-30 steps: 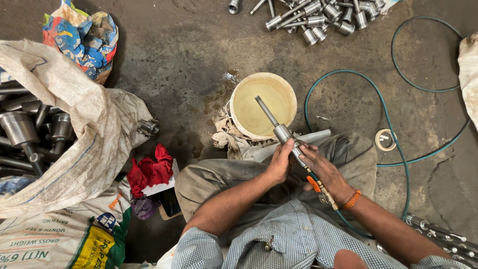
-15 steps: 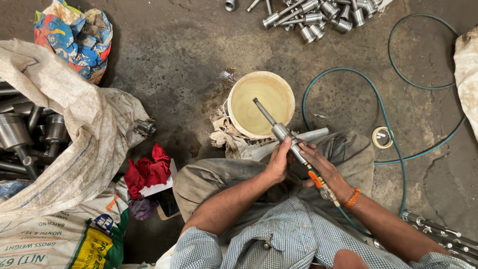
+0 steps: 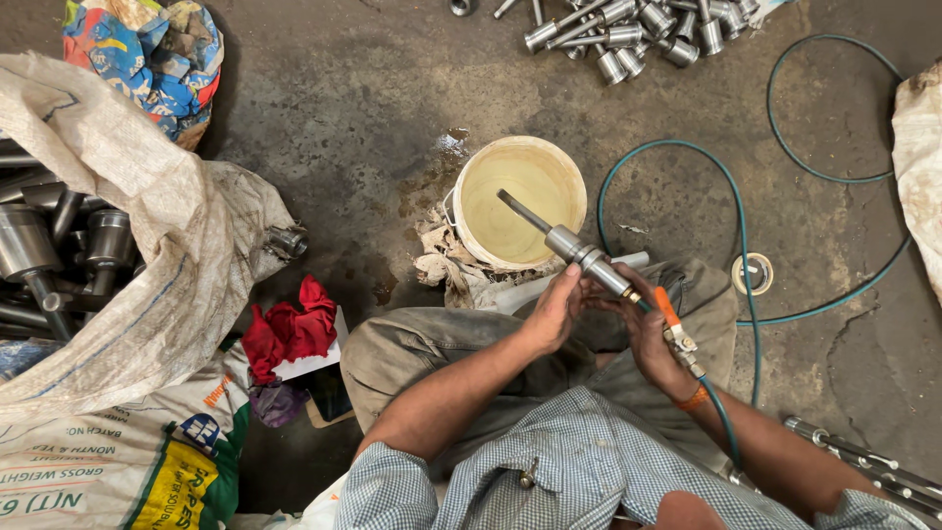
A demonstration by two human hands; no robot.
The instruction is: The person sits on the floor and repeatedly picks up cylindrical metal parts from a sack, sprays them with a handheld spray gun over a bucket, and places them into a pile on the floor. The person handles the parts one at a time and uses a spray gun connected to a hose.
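Observation:
My left hand (image 3: 555, 312) grips the lower end of a long steel shaft part (image 3: 579, 253), which points up and left over a cream bucket (image 3: 569, 169) holding yellowish liquid. My right hand (image 3: 649, 339) holds an air blow gun with an orange lever (image 3: 671, 324) against the shaft's near end. A thin teal hose (image 3: 736, 245) runs from the gun down past my right wrist and loops out over the floor.
A white woven sack (image 3: 147, 255) full of steel shaft parts lies at left. More steel parts (image 3: 628, 34) are piled at the top. Red rags (image 3: 289, 329) lie beside my knee, dirty cloth under the bucket. Steel rods (image 3: 863, 466) lie at lower right.
Both hands and the shaft stay over the bucket's edge. The view has shifted slightly; nothing else has visibly moved.

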